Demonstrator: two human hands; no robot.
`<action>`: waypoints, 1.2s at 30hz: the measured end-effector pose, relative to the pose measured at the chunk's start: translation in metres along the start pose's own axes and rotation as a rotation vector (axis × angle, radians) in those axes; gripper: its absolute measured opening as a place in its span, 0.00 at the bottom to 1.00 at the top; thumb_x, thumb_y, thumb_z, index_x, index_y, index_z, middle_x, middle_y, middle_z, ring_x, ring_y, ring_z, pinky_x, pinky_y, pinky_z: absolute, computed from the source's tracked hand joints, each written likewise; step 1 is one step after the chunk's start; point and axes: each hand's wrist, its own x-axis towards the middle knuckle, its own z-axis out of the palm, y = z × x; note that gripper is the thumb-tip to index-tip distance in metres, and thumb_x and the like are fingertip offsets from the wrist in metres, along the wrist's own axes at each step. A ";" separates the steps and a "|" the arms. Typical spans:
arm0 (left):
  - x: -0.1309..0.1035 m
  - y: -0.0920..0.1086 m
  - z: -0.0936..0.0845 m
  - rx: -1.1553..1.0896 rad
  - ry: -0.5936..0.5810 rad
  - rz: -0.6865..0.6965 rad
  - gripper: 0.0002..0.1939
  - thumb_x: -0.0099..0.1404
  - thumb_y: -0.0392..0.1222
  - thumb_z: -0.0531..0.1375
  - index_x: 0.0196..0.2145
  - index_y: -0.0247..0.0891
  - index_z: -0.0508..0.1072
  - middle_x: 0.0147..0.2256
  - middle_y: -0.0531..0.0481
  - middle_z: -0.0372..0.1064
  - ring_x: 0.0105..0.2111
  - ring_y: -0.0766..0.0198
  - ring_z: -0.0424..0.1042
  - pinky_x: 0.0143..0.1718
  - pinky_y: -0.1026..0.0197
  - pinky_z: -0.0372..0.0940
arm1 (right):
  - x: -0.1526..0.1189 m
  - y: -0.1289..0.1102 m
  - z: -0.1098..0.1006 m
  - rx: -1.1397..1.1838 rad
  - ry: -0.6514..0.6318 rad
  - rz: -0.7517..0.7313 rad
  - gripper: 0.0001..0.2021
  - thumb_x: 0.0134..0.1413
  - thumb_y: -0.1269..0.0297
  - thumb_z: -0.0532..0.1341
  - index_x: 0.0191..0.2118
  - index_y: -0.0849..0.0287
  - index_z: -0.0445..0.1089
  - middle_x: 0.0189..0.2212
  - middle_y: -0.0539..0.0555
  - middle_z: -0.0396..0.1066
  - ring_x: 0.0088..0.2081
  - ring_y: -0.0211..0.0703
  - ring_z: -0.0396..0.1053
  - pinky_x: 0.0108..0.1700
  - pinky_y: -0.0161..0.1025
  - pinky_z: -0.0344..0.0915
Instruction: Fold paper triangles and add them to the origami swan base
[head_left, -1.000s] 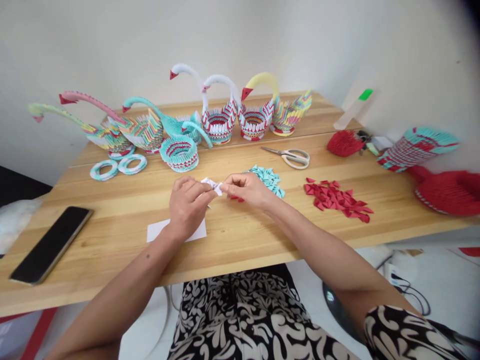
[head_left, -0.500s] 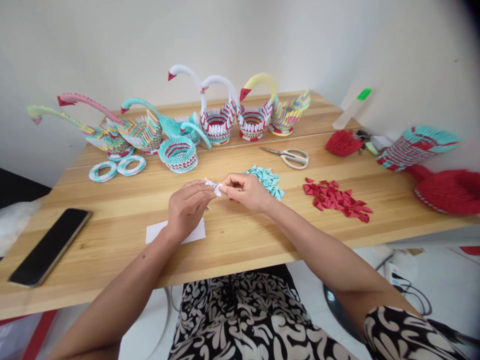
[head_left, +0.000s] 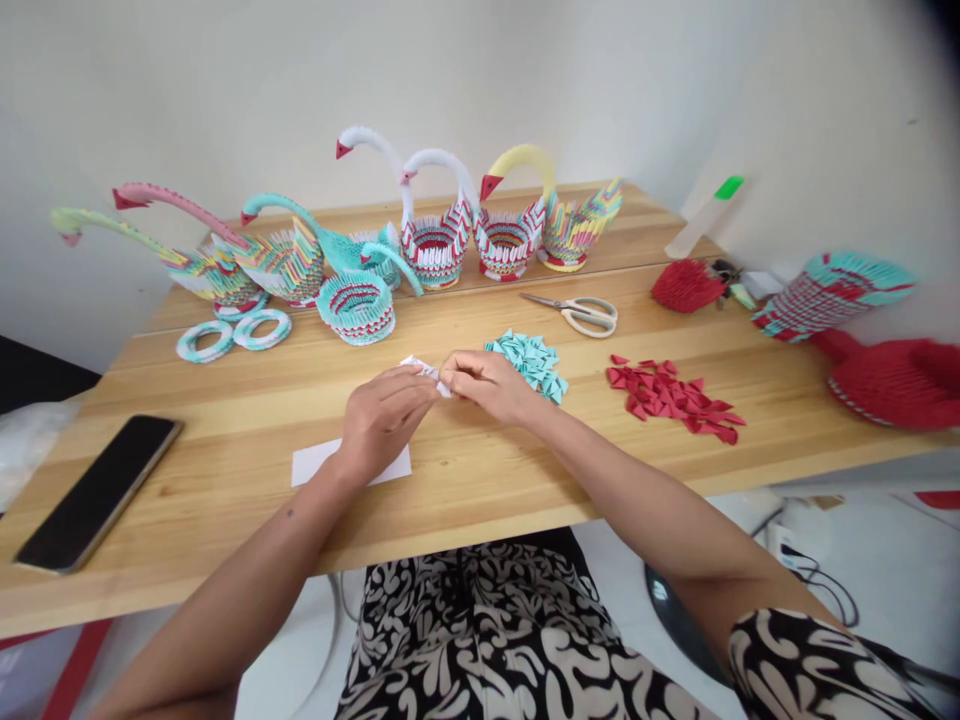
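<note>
Between my two hands is a small piece of white folded paper (head_left: 444,388), partly hidden by the fingers. My left hand (head_left: 386,415) is closed on its left side, palm down. The fingertips of my right hand (head_left: 486,385) pinch its right end. More white folded paper (head_left: 411,362) shows just beyond my left fingers; I cannot tell whether it lies on the table or is held. Under my left wrist lies a flat white paper sheet (head_left: 315,464). A pile of turquoise folded paper triangles (head_left: 531,362) sits just past my right hand.
Red paper triangles (head_left: 671,398) lie to the right, with scissors (head_left: 577,312) behind. Paper swan baskets (head_left: 435,250) line the back; a turquoise paper basket (head_left: 358,315) and two paper rings (head_left: 262,330) stand in front. A phone (head_left: 101,490) lies left, a red paper swan (head_left: 900,380) right.
My left hand has shifted slightly right and closer to my right hand. The white paper between them has turned downward and is more covered by the fingers.
</note>
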 end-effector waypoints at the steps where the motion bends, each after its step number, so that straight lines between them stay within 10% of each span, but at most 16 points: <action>1: 0.000 0.000 0.000 0.004 0.001 -0.005 0.05 0.65 0.33 0.62 0.35 0.38 0.78 0.35 0.48 0.80 0.40 0.61 0.79 0.50 0.58 0.73 | 0.000 0.001 0.000 0.022 -0.002 0.021 0.17 0.59 0.53 0.55 0.27 0.61 0.65 0.23 0.48 0.63 0.27 0.35 0.59 0.31 0.33 0.54; 7: 0.000 -0.003 0.000 0.024 0.038 -0.062 0.05 0.65 0.34 0.62 0.34 0.39 0.79 0.34 0.48 0.80 0.37 0.61 0.79 0.49 0.57 0.73 | 0.001 0.001 -0.006 0.133 -0.016 0.110 0.28 0.61 0.39 0.50 0.30 0.62 0.70 0.29 0.54 0.71 0.32 0.39 0.68 0.33 0.35 0.60; 13: 0.000 -0.003 0.001 -0.066 0.016 -0.204 0.07 0.65 0.36 0.61 0.32 0.40 0.79 0.33 0.49 0.79 0.36 0.60 0.79 0.50 0.56 0.71 | 0.001 0.001 -0.005 0.002 0.018 0.058 0.19 0.58 0.50 0.58 0.29 0.62 0.71 0.25 0.50 0.69 0.26 0.34 0.61 0.30 0.33 0.56; 25: 0.010 0.010 -0.001 -0.696 0.006 -0.983 0.09 0.55 0.45 0.68 0.27 0.36 0.77 0.27 0.49 0.76 0.27 0.65 0.71 0.29 0.65 0.64 | -0.001 -0.003 0.000 -0.142 0.058 -0.050 0.16 0.61 0.56 0.55 0.29 0.62 0.69 0.25 0.49 0.68 0.27 0.35 0.61 0.33 0.34 0.55; 36: 0.011 0.006 -0.002 -0.756 -0.036 -0.994 0.10 0.54 0.45 0.69 0.27 0.35 0.75 0.27 0.48 0.76 0.28 0.65 0.72 0.32 0.65 0.66 | -0.001 -0.001 0.002 -0.111 0.056 -0.014 0.16 0.60 0.55 0.56 0.30 0.62 0.70 0.25 0.50 0.69 0.27 0.35 0.61 0.32 0.34 0.55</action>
